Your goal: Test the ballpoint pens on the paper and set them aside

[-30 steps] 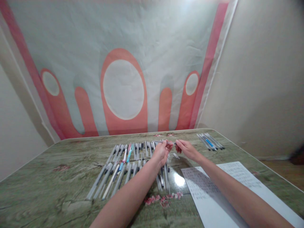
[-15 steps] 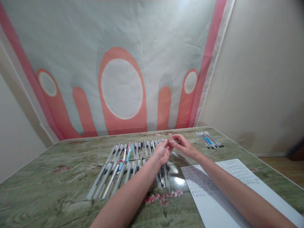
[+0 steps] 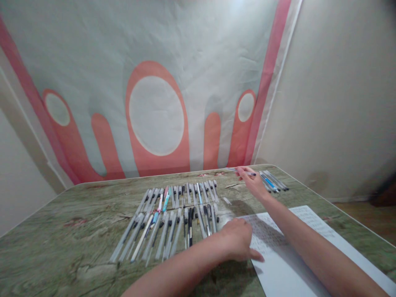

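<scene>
My right hand (image 3: 250,180) is closed on a slim clear pen (image 3: 234,169) with a dark end, held above the far right of the table. Just right of it several clear pens and a blue one lie side by side in a small group (image 3: 272,181). My left hand (image 3: 238,240) hovers palm down by the left edge of a handwritten sheet of paper (image 3: 286,247). One of its digits stretches out to the right, apart from the others, which are partly hidden; I see nothing held in it.
Two rows of pens, a far row (image 3: 188,194) and a near row (image 3: 165,235), lie left of my hands. Small clear pieces (image 3: 227,201) rest between the far row and the paper. A printed cloth (image 3: 198,82) hangs behind the wood-patterned table (image 3: 77,247).
My hands have parted. The right hand has carried the pen right, towards the small group. My left hand has let go and come back nearer, to the paper's edge.
</scene>
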Demonstrator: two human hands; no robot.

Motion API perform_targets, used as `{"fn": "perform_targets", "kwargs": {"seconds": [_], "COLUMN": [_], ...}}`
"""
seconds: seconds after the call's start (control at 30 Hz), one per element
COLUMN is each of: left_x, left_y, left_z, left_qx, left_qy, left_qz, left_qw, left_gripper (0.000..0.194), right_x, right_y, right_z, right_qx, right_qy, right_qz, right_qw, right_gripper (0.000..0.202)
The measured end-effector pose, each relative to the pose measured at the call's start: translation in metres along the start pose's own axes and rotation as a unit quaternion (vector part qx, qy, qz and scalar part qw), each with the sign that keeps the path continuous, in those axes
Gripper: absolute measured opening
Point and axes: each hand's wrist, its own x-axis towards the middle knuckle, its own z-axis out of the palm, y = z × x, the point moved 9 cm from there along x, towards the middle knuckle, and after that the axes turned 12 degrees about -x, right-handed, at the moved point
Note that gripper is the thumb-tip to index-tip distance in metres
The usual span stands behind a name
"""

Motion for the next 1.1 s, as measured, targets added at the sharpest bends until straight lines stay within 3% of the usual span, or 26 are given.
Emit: {"fn": "perform_targets", "kwargs": {"seconds": [0.13, 0.23, 0.37, 0.47, 0.63, 0.77, 0.97, 1.1], "left_x": [-0.007, -0.004, 0.002, 0.005, 0.009, 0.012, 0.015, 0.015], "left_y": [0.003, -0.003, -0.01, -0.014, -0.02, -0.025, -0.029, -0.033], "left_z": [0.028, 0.032, 0.025, 0.019, 0.009, 0.006, 0.012, 0.016], "left_qx": [0.108, 0.102, 0.066, 0.028, -0.033, -0.067, 0.042, 0.127], "left_qy": [-0.041, -0.044, -0.034, -0.015, 0.037, 0.054, -0.004, -0.049], "left_qz": [-0.019, -0.022, -0.023, -0.032, -0.032, -0.027, -0.051, -0.058], "left_qw": [0.993, 0.994, 0.997, 0.999, 0.998, 0.996, 0.998, 0.989], "left_gripper": [0.086, 0.094, 0.097, 0.098, 0.091, 0.089, 0.096, 0.102], "right_x": [0.003, 0.005, -0.003, -0.029, -0.088, -0.119, -0.133, -0.134], "right_y": [0.0, 0.012, 0.035, 0.054, 0.069, 0.072, 0.075, 0.07], "right_z": [-0.025, -0.038, -0.034, -0.028, -0.039, -0.048, -0.067, -0.068], "right_qx": [-0.074, -0.073, 0.025, 0.074, 0.005, -0.027, -0.164, -0.193], "right_qy": [0.079, 0.107, 0.036, -0.028, -0.045, -0.075, -0.073, -0.069], "right_qz": [-0.001, 0.034, 0.083, 0.135, 0.17, 0.163, 0.109, 0.08], "right_qw": [0.994, 0.991, 0.996, 0.988, 0.984, 0.983, 0.978, 0.976], "right_gripper": [0.037, 0.035, 0.034, 0.031, 0.019, 0.014, 0.018, 0.018]}}
